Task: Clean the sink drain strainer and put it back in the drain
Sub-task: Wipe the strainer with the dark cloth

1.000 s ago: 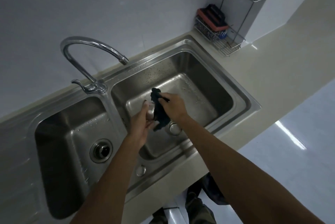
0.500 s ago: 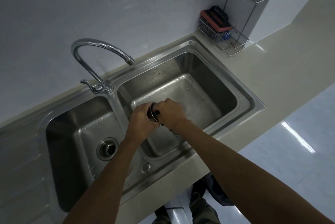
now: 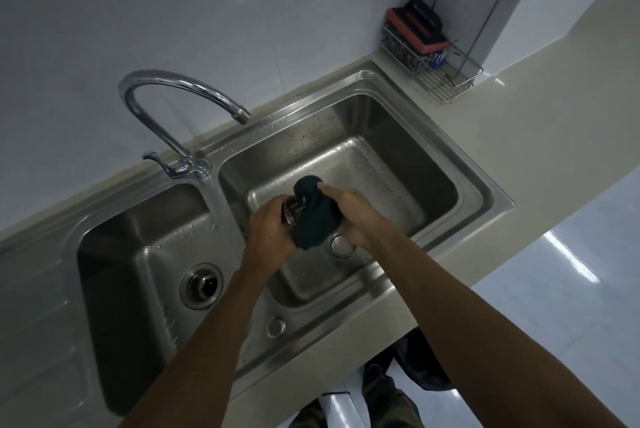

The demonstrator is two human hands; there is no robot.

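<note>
Strainer (image 3: pixel 292 214) sits at frame centre over the basin (image 3: pixel 398 164), our left hand (image 3: pixel 268 228) curled round it, our right hand (image 3: pixel 355 216) gripping a cloth (image 3: pixel 317 219) against it. We see the drain (image 3: pixel 342 245) just below the cloth, the divider (image 3: pixel 214 199) near our left hand, and open basin floor toward the upper right.

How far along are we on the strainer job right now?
Done: the strainer is out of its drain, held by the left hand over the right basin. In hand: the right hand holds a dark cloth against it, wiping. Left: finish wiping, then seat it in what looks like the drain, partly hidden below the right hand.
</note>
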